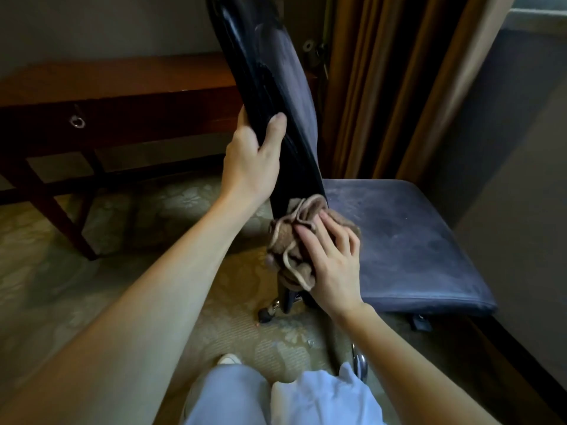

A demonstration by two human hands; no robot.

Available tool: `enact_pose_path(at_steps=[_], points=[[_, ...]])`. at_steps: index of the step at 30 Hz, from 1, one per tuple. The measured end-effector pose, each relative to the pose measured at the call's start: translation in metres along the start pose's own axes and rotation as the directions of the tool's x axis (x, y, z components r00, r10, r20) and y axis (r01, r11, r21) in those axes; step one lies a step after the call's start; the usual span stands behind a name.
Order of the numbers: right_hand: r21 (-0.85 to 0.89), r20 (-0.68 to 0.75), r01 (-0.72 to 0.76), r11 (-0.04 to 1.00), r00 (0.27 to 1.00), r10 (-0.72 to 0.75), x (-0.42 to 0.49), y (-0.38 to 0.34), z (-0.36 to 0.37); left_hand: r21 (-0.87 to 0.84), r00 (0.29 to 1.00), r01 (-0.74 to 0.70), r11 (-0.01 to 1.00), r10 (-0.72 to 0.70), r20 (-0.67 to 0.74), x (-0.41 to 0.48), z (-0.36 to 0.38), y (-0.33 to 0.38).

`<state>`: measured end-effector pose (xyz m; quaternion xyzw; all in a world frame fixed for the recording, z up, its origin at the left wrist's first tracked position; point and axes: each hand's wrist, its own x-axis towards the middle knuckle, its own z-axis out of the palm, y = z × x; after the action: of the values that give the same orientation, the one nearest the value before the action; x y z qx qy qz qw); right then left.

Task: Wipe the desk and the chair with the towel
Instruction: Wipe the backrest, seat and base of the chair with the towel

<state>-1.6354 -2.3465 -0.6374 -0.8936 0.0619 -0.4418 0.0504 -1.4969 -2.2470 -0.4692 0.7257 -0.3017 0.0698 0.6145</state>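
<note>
1. The chair (399, 240) stands on the patterned carpet (61, 271), with its blue padded seat to the right and its glossy black backrest (260, 87) rising at a tilt from the seat's left rear edge.
2. The left hand (251, 161) is closed around the edge of the backrest about halfway up, with the thumb on the padded side and the fingers wrapped behind the black shell.
3. The towel (291, 240), brown and bunched with a lighter hem showing, sits at the base of the backrest, touching the left edge of the seat.
4. The right hand (331, 259) lies on the towel with its fingers spread and flat, pressing the cloth against the chair. It is not closed into a fist.
5. The tabletop (122, 78), dark red-brown wood with a ring pull on its drawer front, stands left of the chair, behind the backrest.
6. The curtain (383, 87) hangs behind the chair, just right of the backrest.
</note>
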Motion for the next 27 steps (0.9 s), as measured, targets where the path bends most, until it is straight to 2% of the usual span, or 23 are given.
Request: enact_pose_path(at_steps=[5, 14, 17, 21, 24, 27], points=[[-0.055, 0.192, 0.111, 0.992, 0.976, -0.099, -0.059, 0.023, 0.028, -0.005, 1.000, 0.004, 1.000, -0.004, 0.007, 0.003, 0.001, 0.000], [0.069, 0.244, -0.116, 0.991, 0.965, 0.096, -0.091, -0.003, 0.063, -0.054, 1.000, -0.022, 0.998, 0.023, 0.006, 0.007, 0.000, -0.010], [0.081, 0.326, -0.113, 0.990, 0.942, 0.081, -0.095, 0.000, 0.070, -0.047, 1.000, -0.016, 0.999, 0.017, 0.008, 0.013, -0.002, -0.012], [0.071, 0.377, -0.031, 0.997, 0.926, 0.002, -0.097, 0.011, 0.069, -0.036, 1.000, -0.027, 0.999, 0.027, -0.001, 0.017, -0.005, -0.014], [0.012, 0.498, 0.025, 1.000, 0.866, -0.028, -0.089, 0.021, 0.063, -0.006, 1.000, -0.015, 1.000, 0.015, 0.000, 0.019, -0.005, -0.016], [0.006, 0.619, -0.020, 1.000, 0.786, 0.012, -0.075, 0.021, 0.051, 0.006, 1.000, -0.011, 1.000, 0.011, -0.009, 0.022, -0.006, -0.015]])
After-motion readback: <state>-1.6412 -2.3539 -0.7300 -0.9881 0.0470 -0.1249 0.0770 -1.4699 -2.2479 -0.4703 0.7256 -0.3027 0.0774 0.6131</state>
